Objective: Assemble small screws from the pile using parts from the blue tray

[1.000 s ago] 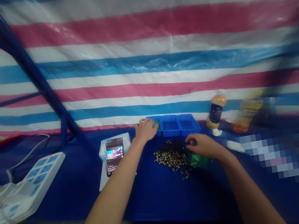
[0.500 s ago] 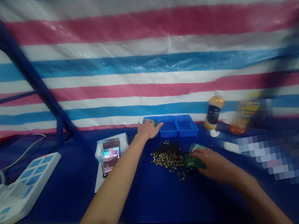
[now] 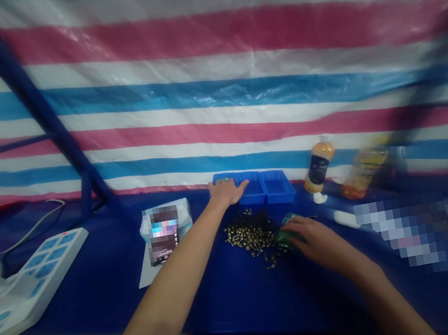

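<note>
While small brass-coloured metal pieces lie heaped short of the worktop's far edge, the right hand grasps a green plastic packet beside them.
At that edge, the left hand covers the leftmost blue rectangular tray; its grip I cannot tell.

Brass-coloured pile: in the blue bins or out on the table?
Out. The pile lies loose on the table, in front of the bins; the left hand partly hides the leftmost bin.

From my single head-worn camera I look forward and down over the left hand, right hand and blue table toward the striped sheet.
</note>
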`<control>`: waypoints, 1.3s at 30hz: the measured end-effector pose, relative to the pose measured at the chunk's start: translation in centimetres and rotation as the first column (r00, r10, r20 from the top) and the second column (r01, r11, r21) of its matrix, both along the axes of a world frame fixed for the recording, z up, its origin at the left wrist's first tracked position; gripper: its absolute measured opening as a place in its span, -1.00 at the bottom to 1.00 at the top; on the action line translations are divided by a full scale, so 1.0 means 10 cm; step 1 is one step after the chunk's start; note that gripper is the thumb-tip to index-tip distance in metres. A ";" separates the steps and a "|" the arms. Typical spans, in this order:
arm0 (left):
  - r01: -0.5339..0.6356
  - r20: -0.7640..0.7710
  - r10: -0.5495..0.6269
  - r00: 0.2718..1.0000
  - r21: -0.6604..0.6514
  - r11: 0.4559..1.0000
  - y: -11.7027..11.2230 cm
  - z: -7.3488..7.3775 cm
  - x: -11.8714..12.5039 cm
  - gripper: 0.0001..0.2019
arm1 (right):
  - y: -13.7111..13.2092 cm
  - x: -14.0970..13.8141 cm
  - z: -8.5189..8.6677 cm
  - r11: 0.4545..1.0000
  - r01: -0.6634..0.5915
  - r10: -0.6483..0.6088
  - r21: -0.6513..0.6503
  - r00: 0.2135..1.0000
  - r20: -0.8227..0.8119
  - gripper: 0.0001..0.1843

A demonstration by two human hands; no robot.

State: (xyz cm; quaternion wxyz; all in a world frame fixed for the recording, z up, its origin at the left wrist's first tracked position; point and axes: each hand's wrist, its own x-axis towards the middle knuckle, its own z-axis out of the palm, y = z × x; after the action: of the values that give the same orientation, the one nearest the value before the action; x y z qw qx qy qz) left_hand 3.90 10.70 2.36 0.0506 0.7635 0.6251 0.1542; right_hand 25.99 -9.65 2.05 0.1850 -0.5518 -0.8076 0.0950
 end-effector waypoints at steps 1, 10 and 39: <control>-0.001 -0.015 0.001 1.000 0.003 1.000 0.00 -0.01 -0.01 -0.12 | 0.00 0.00 0.02 1.000 -0.016 0.016 -0.006 1.000 -0.013 -0.67; -0.047 0.002 0.047 0.999 0.115 0.992 -0.12 0.02 0.00 -0.29 | 0.12 -0.05 0.23 0.995 0.035 -0.010 0.093 0.966 -0.257 -0.70; 0.392 0.854 -0.295 0.429 0.118 0.913 -1.05 -0.13 -0.06 -0.72 | 0.76 -0.57 -0.08 0.994 0.038 -0.107 -0.105 0.581 -0.807 -0.53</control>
State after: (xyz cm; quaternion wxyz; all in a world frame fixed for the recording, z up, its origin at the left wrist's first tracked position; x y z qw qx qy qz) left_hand 3.28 0.22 1.01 0.4205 0.6925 0.3547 0.4666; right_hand 20.24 -2.03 1.21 0.5154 -0.4869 -0.6069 0.3592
